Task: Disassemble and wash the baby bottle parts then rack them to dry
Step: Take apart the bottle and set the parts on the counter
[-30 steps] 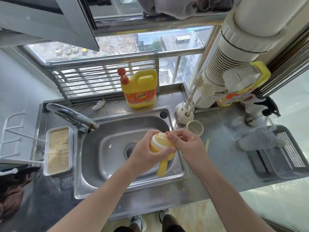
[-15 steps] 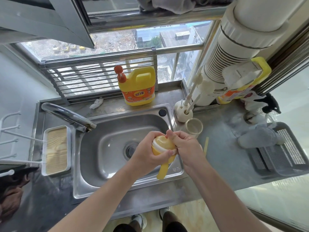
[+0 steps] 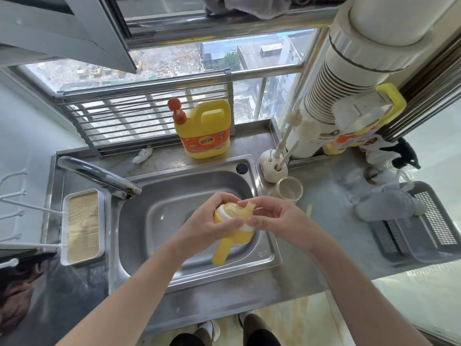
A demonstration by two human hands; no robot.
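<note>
- Here we are at the nipple [image 3: 234, 211], soft and pale yellow. It is still seated in the collar [image 3: 243, 238], whose yellow handle hangs down, and both are held above the sink [image 3: 270, 255], near its front right corner.
- Our left hand [image 3: 205, 221] is curled round the collar, thumb across its front, gripping it firm.
- Our right hand [image 3: 277, 221] pinches the nipple's raised tip between thumb and forefinger, with the other fingers tucked under the white ring.
- We'd call this the disassembly step, with the nipple being worked out of the collar. No water is running from the tap [image 3: 99, 176], so washing looks not yet begun.
- The next move, we reckon, is a steady pull or a push through the ring while the left hand holds the collar. The silicone is slippery and stretchy, so the pinch may slide off.
- Half a second ago the right hand sat tight over the top. Now it has drawn off to the right, and the nipple's tip stands up in the pinch.
- Further out, the clear bottle [image 3: 289, 189] stands open on the counter, just beside the brushes [image 3: 273, 168].
- The soap [image 3: 204, 128] is behind the sink, and the white peg rack [image 3: 83, 226] waits well off to the left.
</note>
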